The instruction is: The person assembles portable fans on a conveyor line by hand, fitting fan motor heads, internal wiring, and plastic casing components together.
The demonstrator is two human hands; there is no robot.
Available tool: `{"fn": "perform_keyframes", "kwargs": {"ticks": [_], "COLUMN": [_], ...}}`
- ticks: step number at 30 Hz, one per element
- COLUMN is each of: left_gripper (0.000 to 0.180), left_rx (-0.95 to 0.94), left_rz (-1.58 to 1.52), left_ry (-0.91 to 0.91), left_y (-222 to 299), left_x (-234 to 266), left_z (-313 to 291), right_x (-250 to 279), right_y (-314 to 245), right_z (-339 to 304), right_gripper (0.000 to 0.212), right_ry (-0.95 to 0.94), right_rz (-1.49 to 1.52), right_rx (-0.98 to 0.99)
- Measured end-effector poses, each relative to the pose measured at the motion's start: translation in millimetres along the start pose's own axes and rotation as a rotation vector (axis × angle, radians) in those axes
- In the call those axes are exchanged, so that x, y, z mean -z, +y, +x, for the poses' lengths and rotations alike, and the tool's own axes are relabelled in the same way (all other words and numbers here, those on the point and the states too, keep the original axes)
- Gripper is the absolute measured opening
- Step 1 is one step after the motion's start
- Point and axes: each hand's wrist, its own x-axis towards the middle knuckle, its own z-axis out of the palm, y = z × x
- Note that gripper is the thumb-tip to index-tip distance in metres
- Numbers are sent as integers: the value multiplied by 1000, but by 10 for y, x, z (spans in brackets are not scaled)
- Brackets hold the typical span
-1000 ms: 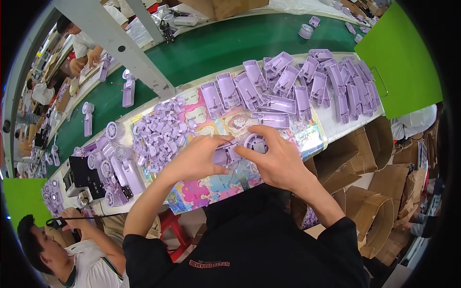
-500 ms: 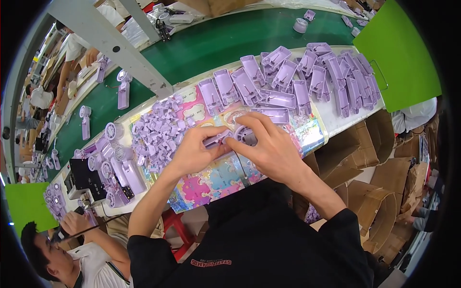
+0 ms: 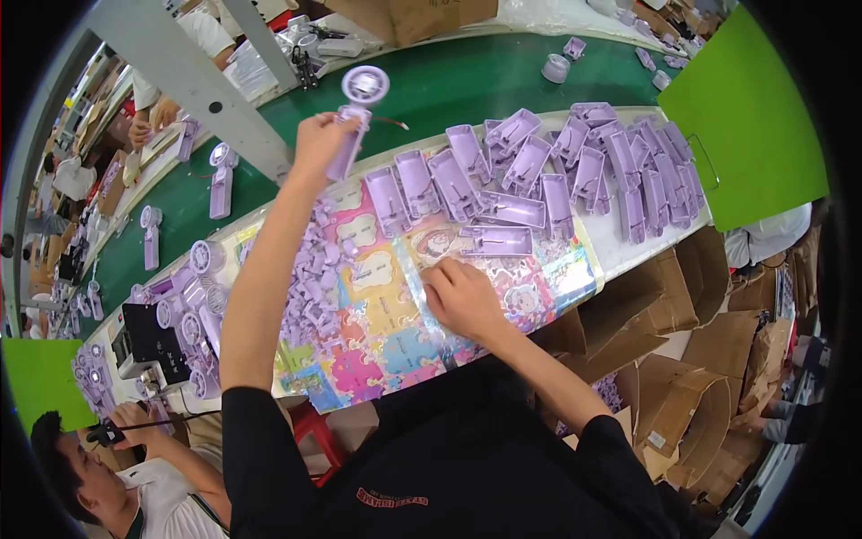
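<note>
My left hand (image 3: 316, 144) is stretched far forward and grips a lilac hand-held fan (image 3: 356, 117) by its handle, round head up, over the edge of the green conveyor belt (image 3: 458, 85). My right hand (image 3: 460, 296) rests on the colourful printed mat (image 3: 386, 314), fingers curled, close to a lilac half-shell (image 3: 496, 241); whether it holds anything small is hidden. A row of open lilac half-shells (image 3: 539, 166) lies beyond it. A heap of small lilac parts (image 3: 310, 278) lies under my left arm.
Finished lilac fans (image 3: 220, 171) lie on the belt to the left. A grey metal post (image 3: 184, 76) slants across the belt. Round fan heads (image 3: 193, 314) and a black box (image 3: 148, 337) sit at the left. Cardboard boxes (image 3: 682, 395) stand at the right. Another person (image 3: 117, 485) works lower left.
Both hands were together over the mat on one fan. Now my left hand has carried the fan up and forward to the belt, and my right hand stays down on the mat.
</note>
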Motion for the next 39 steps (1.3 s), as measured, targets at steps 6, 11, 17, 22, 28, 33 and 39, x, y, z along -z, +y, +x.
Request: {"fn": "perform_keyframes", "kwargs": {"ticks": [6, 11, 17, 22, 28, 33, 39], "left_gripper": [36, 36, 54, 49, 19, 25, 61], "left_rx": [216, 207, 192, -39, -455, -760, -430], "left_rz": [-23, 150, -53, -201, -4, 593, 919], "left_ry": [308, 490, 567, 422, 213, 469, 564], "left_y": [-710, -917, -1142, -622, -278, -760, -1203], "left_x": [16, -209, 133, -337, -337, -79, 291], "left_z": [1054, 1232, 1375, 434, -1517, -2680, -3065], "right_x": [-9, 27, 12, 21, 42, 34, 46], "right_y": [-44, 14, -116, 0, -33, -80, -106], "right_z": [25, 40, 128, 53, 34, 11, 26], "right_gripper": [15, 16, 17, 13, 14, 15, 18], "right_ry": [-24, -31, -58, -59, -64, -35, -52], "right_rz": [24, 28, 37, 8, -18, -47, -64], "right_rx": [-21, -39, -36, -72, -47, -26, -40]}}
